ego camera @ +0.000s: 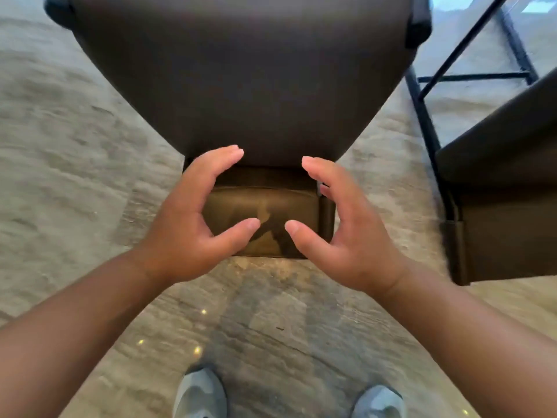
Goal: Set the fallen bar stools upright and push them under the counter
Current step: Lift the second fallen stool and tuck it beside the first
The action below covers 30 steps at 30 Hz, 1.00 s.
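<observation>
A dark brown upholstered bar stool (241, 79) fills the upper middle of the head view, seen from above and behind its wide curved backrest. A lighter brown padded part (265, 206) of it shows just below the backrest. My left hand (193, 218) and my right hand (346, 224) hover over that padded part, fingers curled and spread, holding nothing. Whether either hand touches the stool is unclear. A second dark stool (506, 182) stands at the right edge with black metal legs (428, 122).
The floor (75, 146) is grey-beige wood-look tile. My two grey shoes (200, 393) stand at the bottom edge. Black crossbars (473, 76) of the right stool reach into the upper right corner.
</observation>
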Available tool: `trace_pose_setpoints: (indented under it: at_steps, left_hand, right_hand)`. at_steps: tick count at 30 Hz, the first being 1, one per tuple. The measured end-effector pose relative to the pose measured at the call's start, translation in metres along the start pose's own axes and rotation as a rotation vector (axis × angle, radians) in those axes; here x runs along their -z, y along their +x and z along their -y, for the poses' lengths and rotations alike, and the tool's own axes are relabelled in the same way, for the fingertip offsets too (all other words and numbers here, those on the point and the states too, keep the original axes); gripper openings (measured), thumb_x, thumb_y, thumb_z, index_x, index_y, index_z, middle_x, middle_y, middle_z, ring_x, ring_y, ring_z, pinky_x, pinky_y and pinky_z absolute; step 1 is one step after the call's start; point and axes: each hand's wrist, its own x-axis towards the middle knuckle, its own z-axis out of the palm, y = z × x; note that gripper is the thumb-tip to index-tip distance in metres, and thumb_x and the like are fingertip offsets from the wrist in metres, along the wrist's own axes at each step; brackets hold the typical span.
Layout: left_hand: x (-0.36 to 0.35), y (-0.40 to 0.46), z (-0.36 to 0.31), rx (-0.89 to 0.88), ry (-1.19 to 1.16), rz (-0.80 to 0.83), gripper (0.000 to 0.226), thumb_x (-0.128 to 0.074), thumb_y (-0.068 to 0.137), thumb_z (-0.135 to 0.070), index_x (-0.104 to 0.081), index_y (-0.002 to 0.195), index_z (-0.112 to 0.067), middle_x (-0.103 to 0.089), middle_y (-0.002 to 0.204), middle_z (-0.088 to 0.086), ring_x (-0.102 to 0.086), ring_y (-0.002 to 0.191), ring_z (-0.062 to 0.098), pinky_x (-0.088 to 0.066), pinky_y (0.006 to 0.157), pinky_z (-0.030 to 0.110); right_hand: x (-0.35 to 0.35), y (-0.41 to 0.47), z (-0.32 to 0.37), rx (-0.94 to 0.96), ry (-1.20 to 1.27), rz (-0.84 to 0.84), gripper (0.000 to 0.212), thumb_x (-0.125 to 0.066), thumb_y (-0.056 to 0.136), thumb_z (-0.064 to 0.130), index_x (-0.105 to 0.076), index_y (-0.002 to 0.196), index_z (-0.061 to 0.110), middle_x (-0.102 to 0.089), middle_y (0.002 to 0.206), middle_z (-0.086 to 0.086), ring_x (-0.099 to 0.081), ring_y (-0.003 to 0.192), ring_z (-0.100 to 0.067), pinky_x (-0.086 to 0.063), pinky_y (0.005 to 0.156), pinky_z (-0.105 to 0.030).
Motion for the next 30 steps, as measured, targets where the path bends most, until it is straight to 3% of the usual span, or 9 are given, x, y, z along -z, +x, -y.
trace_pose_setpoints:
  at_steps: [4,8,12,15,19,21,24,27,30]
  left_hand:
    - [-0.04,-0.015,0.082,0.124,-0.065,0.006,0.073,-0.066,0.08,-0.048,-0.039,0.145,-0.033,-0.044,0.146,-0.017,-0.042,0.138,0.004,-0.034,0.111,0.018]
    - [-0.073,-0.024,0.144,0.161,-0.073,0.069,0.076,-0.066,0.077,-0.055,-0.038,0.145,-0.039,-0.038,0.147,-0.028,-0.036,0.139,-0.004,-0.03,0.112,0.014]
    - [-0.105,-0.037,0.192,0.17,0.044,0.187,0.084,-0.062,0.076,-0.063,-0.035,0.149,-0.031,-0.035,0.154,-0.015,-0.029,0.145,0.0,-0.023,0.116,0.019]
    - [-0.121,-0.05,0.215,0.04,0.316,0.285,0.09,-0.059,0.078,-0.065,-0.033,0.153,-0.021,-0.028,0.161,0.004,-0.026,0.149,0.017,-0.025,0.119,0.033]
    - [-0.134,-0.054,0.242,0.008,0.733,0.594,0.1,-0.036,0.085,-0.079,0.029,0.148,-0.036,0.024,0.162,0.002,0.019,0.151,0.022,-0.007,0.124,0.046]
    - [-0.136,-0.052,0.256,-0.018,0.867,0.646,0.102,-0.027,0.083,-0.082,0.042,0.141,-0.034,0.033,0.159,0.004,0.027,0.147,0.025,-0.003,0.122,0.049]
    - [-0.128,-0.047,0.269,-0.107,0.951,0.623,0.101,-0.024,0.083,-0.081,0.036,0.147,-0.03,0.024,0.161,0.011,0.019,0.148,0.03,-0.01,0.119,0.056]
    - [-0.12,-0.049,0.276,-0.309,0.937,0.643,0.092,-0.048,0.092,-0.064,0.005,0.156,-0.025,-0.005,0.163,0.014,-0.014,0.15,0.038,-0.029,0.113,0.06]
    - [-0.116,-0.061,0.282,-0.331,1.002,0.663,0.101,-0.062,0.089,-0.044,0.01,0.157,-0.024,-0.003,0.163,0.014,-0.009,0.15,0.04,-0.026,0.113,0.061]
  right_hand:
    - [-0.052,0.007,-0.066,0.003,-0.017,0.038,0.067,-0.063,0.085,0.041,-0.039,0.142,0.014,-0.046,0.143,-0.003,-0.044,0.134,-0.016,-0.044,0.106,-0.042]
    - [-0.09,0.008,-0.117,-0.066,-0.079,0.07,0.072,-0.06,0.082,0.052,-0.031,0.144,0.03,-0.036,0.149,0.012,-0.034,0.138,-0.004,-0.04,0.111,-0.037]
    - [-0.125,-0.007,-0.169,-0.13,-0.201,0.143,0.08,-0.062,0.081,0.056,-0.025,0.147,0.03,-0.03,0.155,0.009,-0.027,0.143,-0.006,-0.032,0.115,-0.035]
    - [-0.143,-0.021,-0.194,-0.13,-0.329,0.209,0.084,-0.062,0.081,0.056,-0.022,0.149,0.026,-0.027,0.158,0.003,-0.022,0.145,-0.01,-0.022,0.117,-0.028]
    - [-0.156,-0.029,-0.219,-0.13,-0.583,0.312,0.088,-0.059,0.083,0.058,-0.017,0.152,0.023,-0.017,0.162,-0.005,-0.014,0.149,-0.022,-0.019,0.119,-0.042]
    - [-0.158,-0.029,-0.231,-0.134,-0.71,0.395,0.091,-0.056,0.083,0.064,-0.012,0.153,0.026,-0.008,0.164,-0.006,-0.007,0.15,-0.027,-0.014,0.12,-0.05]
    - [-0.161,-0.028,-0.244,-0.097,-0.873,0.525,0.096,-0.054,0.085,0.066,0.003,0.153,0.029,0.007,0.164,-0.008,0.005,0.15,-0.031,-0.004,0.117,-0.056]
    - [-0.163,-0.025,-0.247,-0.066,-0.93,0.57,0.093,-0.051,0.089,0.064,0.006,0.153,0.029,0.011,0.164,-0.01,0.008,0.15,-0.033,-0.005,0.115,-0.061]
    - [-0.16,-0.022,-0.246,-0.042,-0.938,0.595,0.087,-0.047,0.091,0.062,0.004,0.153,0.028,0.009,0.164,-0.011,0.006,0.15,-0.036,-0.008,0.114,-0.063]
